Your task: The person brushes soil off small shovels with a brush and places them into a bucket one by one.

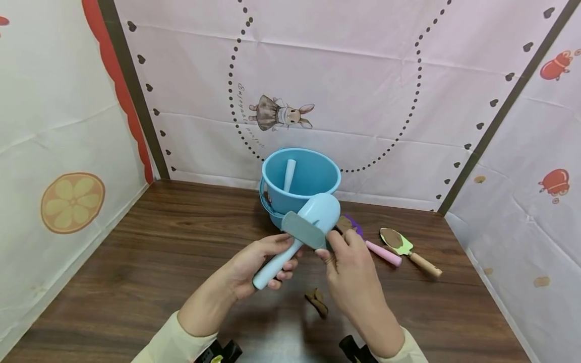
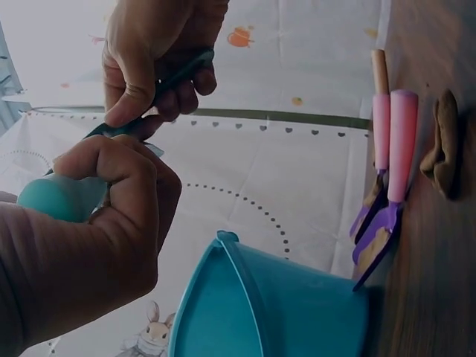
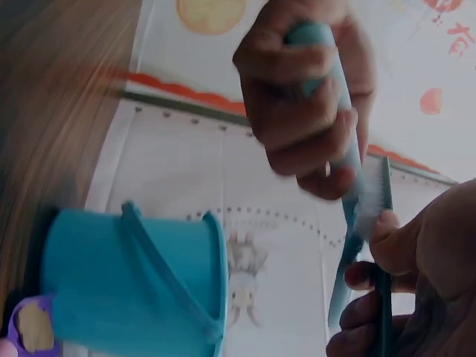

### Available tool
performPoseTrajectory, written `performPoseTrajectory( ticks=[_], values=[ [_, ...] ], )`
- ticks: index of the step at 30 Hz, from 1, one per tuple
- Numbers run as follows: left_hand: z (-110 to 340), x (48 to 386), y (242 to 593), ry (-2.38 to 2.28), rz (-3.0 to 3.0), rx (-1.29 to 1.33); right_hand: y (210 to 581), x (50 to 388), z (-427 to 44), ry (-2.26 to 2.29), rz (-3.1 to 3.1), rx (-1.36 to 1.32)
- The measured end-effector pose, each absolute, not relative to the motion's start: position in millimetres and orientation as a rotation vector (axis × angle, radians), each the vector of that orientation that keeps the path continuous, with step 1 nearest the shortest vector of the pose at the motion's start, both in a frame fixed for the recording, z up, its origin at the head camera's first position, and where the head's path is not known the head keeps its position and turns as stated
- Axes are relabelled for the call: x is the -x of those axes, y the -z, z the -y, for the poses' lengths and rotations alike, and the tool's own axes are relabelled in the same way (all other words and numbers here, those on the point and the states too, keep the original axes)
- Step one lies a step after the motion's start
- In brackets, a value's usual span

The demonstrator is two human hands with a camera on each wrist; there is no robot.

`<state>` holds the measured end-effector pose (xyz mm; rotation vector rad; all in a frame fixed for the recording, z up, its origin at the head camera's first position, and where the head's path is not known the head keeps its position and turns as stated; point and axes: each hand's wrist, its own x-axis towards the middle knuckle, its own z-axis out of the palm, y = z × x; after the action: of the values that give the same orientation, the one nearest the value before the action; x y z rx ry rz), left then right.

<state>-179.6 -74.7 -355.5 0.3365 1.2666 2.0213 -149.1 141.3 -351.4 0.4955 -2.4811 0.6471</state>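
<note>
My left hand [image 1: 256, 262] grips the handle of a light blue toy shovel [image 1: 326, 209], its scoop tilted up in front of the bucket. Between thumb and fingers, my right hand [image 1: 356, 272] pinches a flat grey-green brush-like tool [image 1: 301, 229], which lies across the shovel where handle and scoop meet. The right wrist view shows pale bristles [image 3: 370, 212] of this tool against the shovel. Behind them stands a blue bucket [image 1: 295, 201] with a light blue handle [image 1: 289, 175] sticking up inside.
A pink-handled purple trowel [image 1: 383, 253] and a green trowel with a wooden handle [image 1: 424, 264] lie right of the bucket, brown material in their blades. Brown pieces [image 1: 316, 302] lie on the wooden table [image 1: 181, 242] near the front. Printed cloth walls [image 1: 363, 101] surround the table.
</note>
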Motion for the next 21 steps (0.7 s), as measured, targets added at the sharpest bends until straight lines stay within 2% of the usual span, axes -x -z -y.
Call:
performPoseTrajectory(
  ticks=[12, 15, 21],
  values=[
    [78.1, 179.2, 355.1, -1.992, -1.298, -0.437, 347.2, 176.1, -179.5, -0.706, 2.450, -0.136],
    [77.7, 179.9, 354.6, -2.007, -1.294, -0.390, 345.9, 170.6, -175.3, -0.705, 2.436, -0.199],
    [77.0, 180.1, 353.3, -2.013, -1.290, -0.349, 346.1, 150.7, -148.1, -0.673, 2.476, -0.518]
  ],
)
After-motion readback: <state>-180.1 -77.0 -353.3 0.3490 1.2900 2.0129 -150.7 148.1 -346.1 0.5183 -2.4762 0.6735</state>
